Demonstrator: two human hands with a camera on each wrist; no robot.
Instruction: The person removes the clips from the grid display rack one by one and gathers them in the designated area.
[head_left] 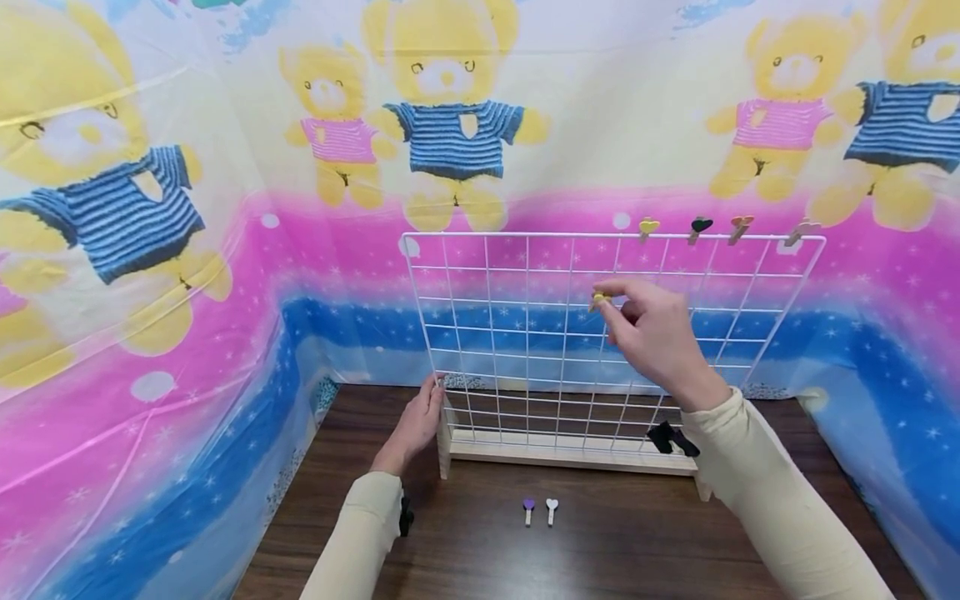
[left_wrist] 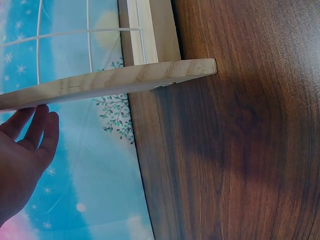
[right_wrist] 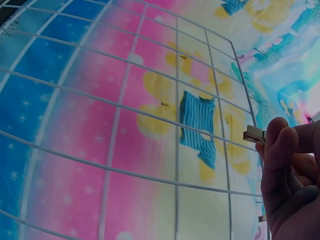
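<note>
My right hand [head_left: 656, 333] pinches a small yellow clothespin [head_left: 598, 298] between thumb and fingertips, in front of the white wire grid [head_left: 528, 283]. In the right wrist view the wooden end of that clothespin [right_wrist: 254, 134] sticks out past the fingertips near the grid's top edge. Fingertips of my left hand [left_wrist: 22, 160] touch the outer face of the stand's wooden side board [left_wrist: 125, 76]; its thumb is hidden in that view. Along the grid's top right are heart clothespins: yellow [head_left: 648, 227], dark green [head_left: 701, 225], orange [head_left: 741, 222] and pinkish [head_left: 806, 230].
A purple heart clothespin [head_left: 528, 505] and a white one [head_left: 552, 505] lie on the brown wooden table [head_left: 480, 558] before the stand's wooden base bar [head_left: 570, 457]. Behind and beside hangs a bear-print cloth [head_left: 330, 242].
</note>
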